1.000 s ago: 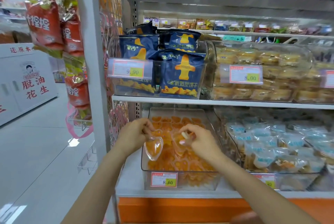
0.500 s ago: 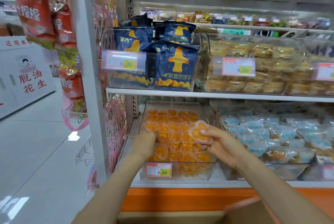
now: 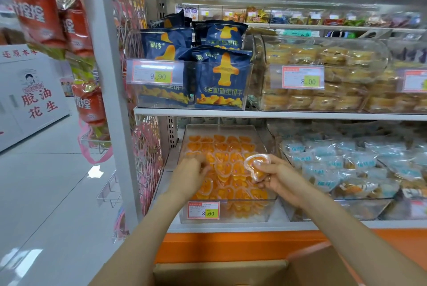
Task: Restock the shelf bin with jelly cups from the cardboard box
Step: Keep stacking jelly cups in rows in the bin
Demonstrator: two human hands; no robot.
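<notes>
Head view: a heart-shaped jelly cup (image 3: 257, 166) is gripped in the right hand (image 3: 278, 178) over the clear shelf bin (image 3: 227, 216) of orange cups; the left hand (image 3: 188, 176) is pressed palm-down on them. A cardboard box (image 3: 221, 272) is seen below.

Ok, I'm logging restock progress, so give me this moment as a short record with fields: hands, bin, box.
left hand: down in the bin, resting on the cups; grip not clear
right hand: holds one clear heart-shaped orange jelly cup over the bin's right edge
clear plastic shelf bin: lower shelf, filled with orange cups, price tag 8.60
brown cardboard box: open, at the bottom edge, contents unseen
</notes>
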